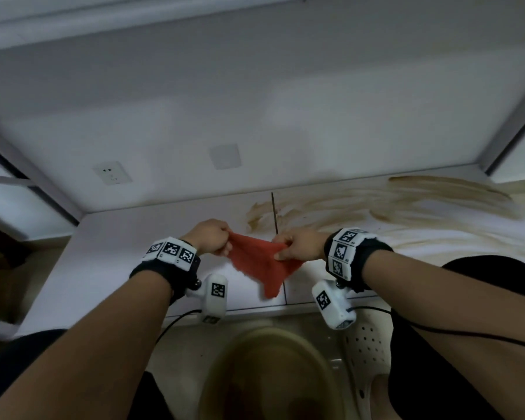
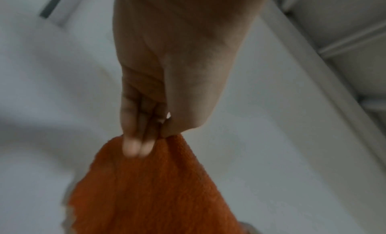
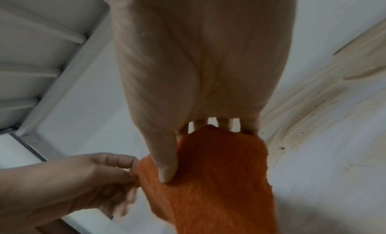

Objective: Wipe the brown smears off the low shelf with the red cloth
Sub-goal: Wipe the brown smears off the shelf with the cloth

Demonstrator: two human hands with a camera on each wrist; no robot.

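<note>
The red cloth [image 1: 261,262] hangs stretched between my two hands just above the white low shelf [image 1: 119,237]. My left hand [image 1: 222,241] pinches its left corner. My right hand [image 1: 281,248] pinches the right corner, thumb on top of the cloth [image 3: 219,179]. In the left wrist view, fingers and thumb of the left hand [image 2: 154,138] grip the cloth [image 2: 150,188] at its top edge. Brown smears [image 1: 406,204] spread over the shelf's right half, beginning just behind the cloth. The same smears [image 3: 313,97] show right of my right hand [image 3: 177,151].
A wall [image 1: 255,101] with a socket [image 1: 112,172] and a blank plate [image 1: 225,156] stands behind the shelf. A dark seam [image 1: 275,216] splits the shelf. A brownish basin [image 1: 270,374] and a white perforated clog [image 1: 364,353] sit below its front edge. Shelf frames [image 1: 28,183] flank both sides.
</note>
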